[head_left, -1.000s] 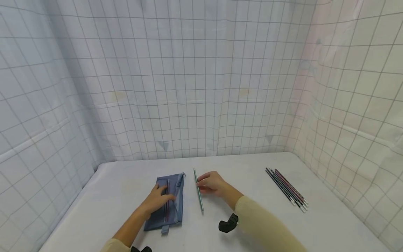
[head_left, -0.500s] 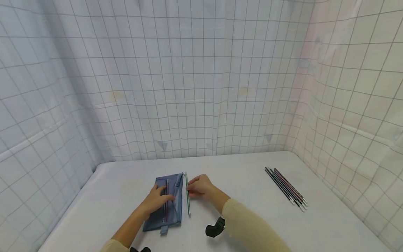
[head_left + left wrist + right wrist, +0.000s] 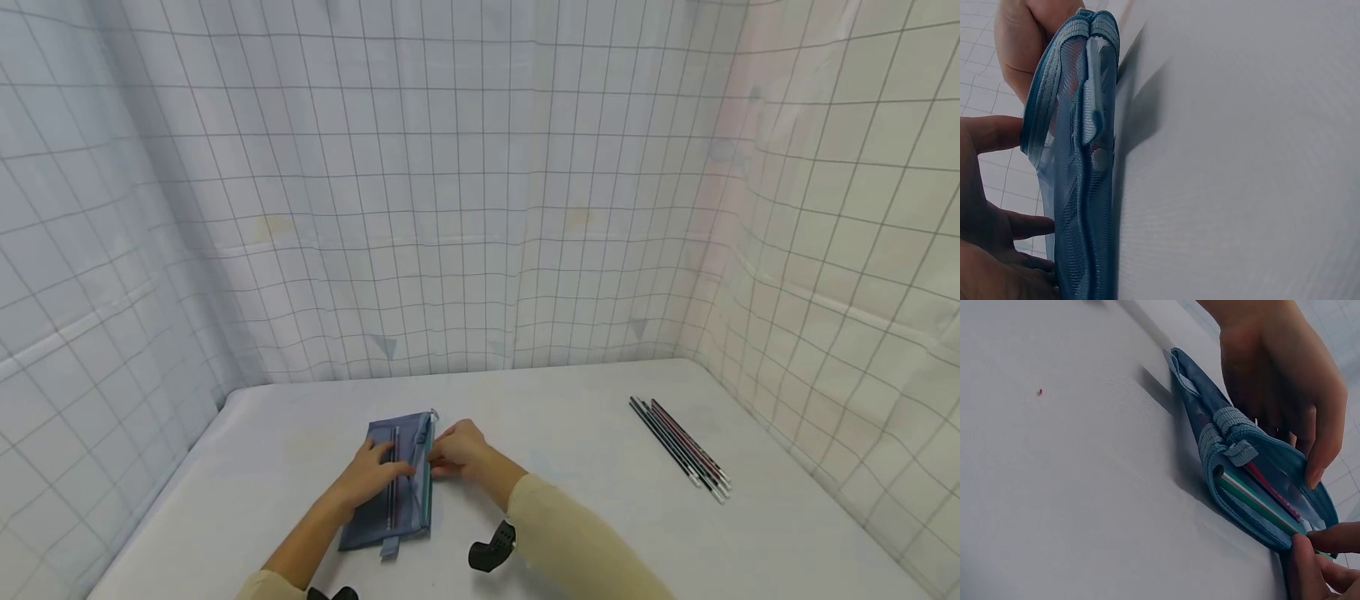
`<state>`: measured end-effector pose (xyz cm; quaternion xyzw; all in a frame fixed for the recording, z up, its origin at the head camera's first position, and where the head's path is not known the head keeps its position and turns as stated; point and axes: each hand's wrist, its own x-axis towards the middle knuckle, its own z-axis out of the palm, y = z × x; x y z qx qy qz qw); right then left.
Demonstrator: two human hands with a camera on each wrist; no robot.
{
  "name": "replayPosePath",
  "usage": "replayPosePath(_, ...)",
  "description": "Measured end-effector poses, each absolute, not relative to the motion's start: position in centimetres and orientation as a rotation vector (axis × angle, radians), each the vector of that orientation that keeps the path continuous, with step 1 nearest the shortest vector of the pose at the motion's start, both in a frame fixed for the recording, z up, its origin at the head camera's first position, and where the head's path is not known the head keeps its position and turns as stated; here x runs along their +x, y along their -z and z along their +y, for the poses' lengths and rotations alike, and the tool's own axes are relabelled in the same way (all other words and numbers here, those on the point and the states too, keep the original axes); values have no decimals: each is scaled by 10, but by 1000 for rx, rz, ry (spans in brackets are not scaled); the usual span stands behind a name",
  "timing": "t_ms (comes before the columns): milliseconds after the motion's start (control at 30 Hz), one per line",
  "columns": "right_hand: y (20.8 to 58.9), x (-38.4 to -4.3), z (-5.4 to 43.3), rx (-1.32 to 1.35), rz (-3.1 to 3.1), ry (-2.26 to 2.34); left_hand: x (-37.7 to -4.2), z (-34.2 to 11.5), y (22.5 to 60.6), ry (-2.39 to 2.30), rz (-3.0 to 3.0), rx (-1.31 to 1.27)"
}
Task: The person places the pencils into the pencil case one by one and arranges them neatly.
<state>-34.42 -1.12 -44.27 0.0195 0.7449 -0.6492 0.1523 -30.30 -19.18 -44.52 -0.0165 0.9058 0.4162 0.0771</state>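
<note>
Pencil (green) in pouch mouth, pinched by R grip; L grip fingers apart on pouch. Red pencil in; prob. early, w/ bunch on table left.

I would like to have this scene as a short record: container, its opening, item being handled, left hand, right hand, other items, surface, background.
Container: blue mesh pouch, lying flat
Opening: unzipped, along the side toward the right hand
Item handled: green striped pencil, in the opening
Left hand: rests on the pouch, thumb at the opening's edge
Right hand: pinches the green striped pencil
Other items: reddish pencil inside the pouch; loose pencils farther right
Surface: white table
Background: white gridded curtain
</note>
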Motion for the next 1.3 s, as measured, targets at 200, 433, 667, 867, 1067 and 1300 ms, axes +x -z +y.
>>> replayPosePath(200, 439, -340, -18, 64, 2215, 1789, -302, -192, 445, -1244, 2715, -61)
replayPosePath(433, 442, -348, -33, 11, 2390, 1691, -300, -194, 444, -1297, 2705, -15)
replayPosePath(667, 444, -354, -39, 11, 2074, 1893, -301, -196, 441, -1306, 2690, 6)
replayPosePath(867, 444, -357, -25, 12, 1795, 1961, -300, -196, 441, -1300, 2676, 7)
replayPosePath(1067, 434, -358, -6, -50, 1813, 1901, -301, -195, 443, -1273, 2703, 10)
replayPosePath(1300, 428, -358, 15, -121, 1868, 1851, -301, -195, 444, -1258, 2724, 25)
